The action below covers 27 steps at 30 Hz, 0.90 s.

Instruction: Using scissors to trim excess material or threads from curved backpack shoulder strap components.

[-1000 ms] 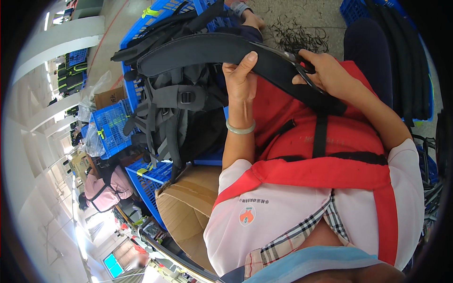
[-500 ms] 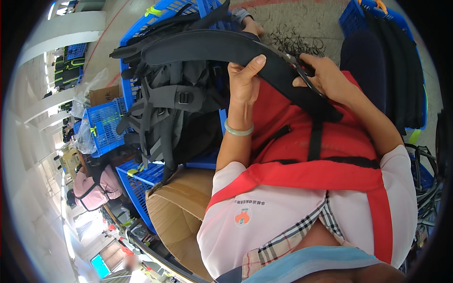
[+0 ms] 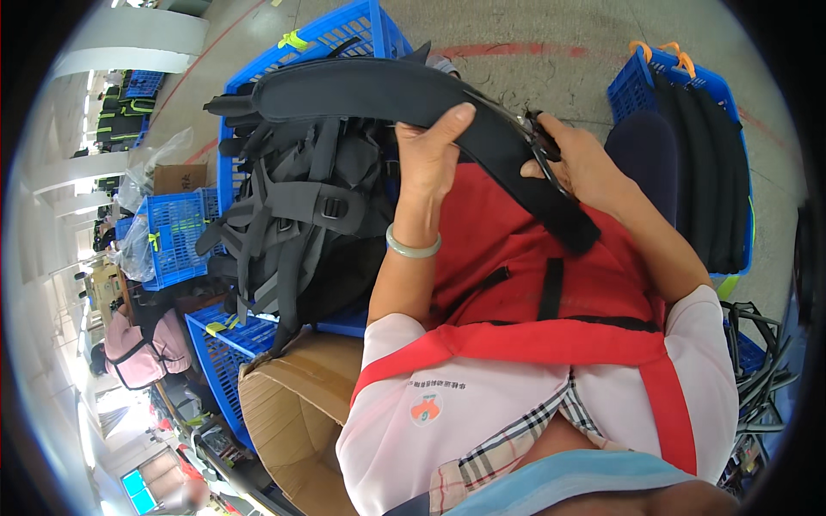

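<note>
A long, curved, padded black strap [image 3: 344, 89] stretches across in front of me, from above the strap pile down to my lap. My left hand [image 3: 430, 159] grips its middle, thumb on top and fingers behind. In my right hand [image 3: 589, 163] is a pair of scissors [image 3: 544, 156], its handles around my fingers and its blades lying along the strap's far edge. Whether the blades are parted, I cannot make out. Below the strap's lower end, my red apron [image 3: 516, 258] covers my lap.
At left, a blue crate [image 3: 335, 39] holds a heap of black straps [image 3: 301, 206] with buckles. An open cardboard box [image 3: 292, 421] stands beside me. Another blue crate [image 3: 632, 90] at right holds stacked black padded pieces [image 3: 705, 172]. A co-worker in pink [image 3: 146, 348] sits far left.
The view has shifted slightly, so the crates sit differently in it. My left hand still holds the strap, and the scissors remain at its far edge in my right hand.
</note>
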Each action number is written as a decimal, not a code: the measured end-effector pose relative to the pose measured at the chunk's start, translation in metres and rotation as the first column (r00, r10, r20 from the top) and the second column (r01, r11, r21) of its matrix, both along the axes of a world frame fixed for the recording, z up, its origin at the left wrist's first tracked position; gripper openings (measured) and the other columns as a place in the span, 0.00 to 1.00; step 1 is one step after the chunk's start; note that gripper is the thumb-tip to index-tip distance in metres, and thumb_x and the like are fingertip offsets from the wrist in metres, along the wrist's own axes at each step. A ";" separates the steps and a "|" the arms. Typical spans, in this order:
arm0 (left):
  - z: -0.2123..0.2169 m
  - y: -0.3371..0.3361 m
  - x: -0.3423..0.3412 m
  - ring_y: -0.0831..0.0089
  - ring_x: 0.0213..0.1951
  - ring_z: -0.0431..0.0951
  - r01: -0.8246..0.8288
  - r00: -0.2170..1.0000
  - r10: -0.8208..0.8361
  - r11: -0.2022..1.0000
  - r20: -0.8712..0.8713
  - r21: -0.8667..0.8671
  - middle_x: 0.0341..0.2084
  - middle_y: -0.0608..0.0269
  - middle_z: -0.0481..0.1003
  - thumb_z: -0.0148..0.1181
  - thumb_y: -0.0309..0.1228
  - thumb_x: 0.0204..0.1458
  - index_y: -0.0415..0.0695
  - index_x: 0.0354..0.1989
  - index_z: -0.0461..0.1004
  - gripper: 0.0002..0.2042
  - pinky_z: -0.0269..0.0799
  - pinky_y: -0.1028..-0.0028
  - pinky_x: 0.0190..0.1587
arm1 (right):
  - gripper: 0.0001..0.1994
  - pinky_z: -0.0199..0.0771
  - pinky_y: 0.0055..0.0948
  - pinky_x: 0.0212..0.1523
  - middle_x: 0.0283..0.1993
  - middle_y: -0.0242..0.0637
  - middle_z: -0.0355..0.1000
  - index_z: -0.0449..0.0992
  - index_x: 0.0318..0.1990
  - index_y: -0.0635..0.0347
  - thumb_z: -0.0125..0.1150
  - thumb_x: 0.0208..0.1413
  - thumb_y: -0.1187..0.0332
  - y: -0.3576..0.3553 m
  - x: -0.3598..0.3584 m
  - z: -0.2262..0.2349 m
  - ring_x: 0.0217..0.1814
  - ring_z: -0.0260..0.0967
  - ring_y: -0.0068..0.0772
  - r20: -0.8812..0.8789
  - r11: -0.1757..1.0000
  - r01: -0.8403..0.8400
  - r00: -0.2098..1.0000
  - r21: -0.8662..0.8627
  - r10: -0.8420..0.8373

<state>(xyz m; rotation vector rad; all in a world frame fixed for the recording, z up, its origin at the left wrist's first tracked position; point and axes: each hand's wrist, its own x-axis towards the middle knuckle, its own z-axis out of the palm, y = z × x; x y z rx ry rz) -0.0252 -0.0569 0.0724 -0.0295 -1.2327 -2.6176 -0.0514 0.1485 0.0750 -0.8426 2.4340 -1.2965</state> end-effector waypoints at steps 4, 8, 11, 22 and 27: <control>-0.003 0.002 -0.010 0.76 0.36 0.77 0.028 1.000 -0.028 1.000 0.004 -0.014 0.34 0.66 0.77 0.63 0.14 0.46 0.43 0.37 0.76 0.12 0.74 0.74 0.43 | 0.28 0.63 0.38 0.29 0.23 0.48 0.65 0.66 0.39 0.66 0.68 0.46 0.49 0.003 -0.011 0.004 0.25 0.62 0.48 0.096 0.999 -0.032 0.995 -0.001 0.032; -0.001 0.006 -0.016 0.76 0.35 0.77 0.048 0.999 -0.048 0.999 0.019 -0.019 0.33 0.65 0.77 0.63 0.14 0.46 0.42 0.37 0.76 0.11 0.74 0.75 0.43 | 0.28 0.64 0.38 0.30 0.22 0.47 0.64 0.66 0.40 0.65 0.69 0.46 0.49 0.010 -0.019 0.003 0.26 0.62 0.47 0.109 0.999 -0.032 0.994 0.006 0.032; -0.001 0.009 -0.020 0.75 0.35 0.78 0.046 0.999 -0.046 0.999 0.013 0.000 0.32 0.65 0.78 0.63 0.14 0.46 0.42 0.36 0.76 0.10 0.74 0.74 0.42 | 0.29 0.64 0.38 0.31 0.22 0.46 0.64 0.65 0.41 0.64 0.70 0.44 0.50 0.012 -0.022 0.009 0.26 0.63 0.46 0.102 0.998 -0.059 0.993 0.019 0.056; -0.004 0.010 -0.025 0.72 0.40 0.78 0.108 0.994 -0.107 0.994 0.035 -0.028 0.36 0.62 0.78 0.63 0.18 0.47 0.42 0.39 0.76 0.11 0.74 0.70 0.47 | 0.33 0.63 0.31 0.30 0.23 0.39 0.62 0.66 0.40 0.67 0.73 0.39 0.48 0.018 -0.028 0.006 0.27 0.60 0.31 0.206 0.996 -0.076 0.975 -0.048 0.084; -0.003 0.011 -0.028 0.73 0.39 0.78 0.114 0.993 -0.113 0.994 0.014 -0.005 0.36 0.64 0.77 0.63 0.17 0.47 0.42 0.40 0.75 0.11 0.74 0.71 0.47 | 0.29 0.63 0.28 0.29 0.23 0.36 0.63 0.68 0.39 0.68 0.72 0.43 0.50 0.019 -0.028 -0.016 0.28 0.57 0.24 0.237 0.988 -0.048 0.968 -0.144 0.082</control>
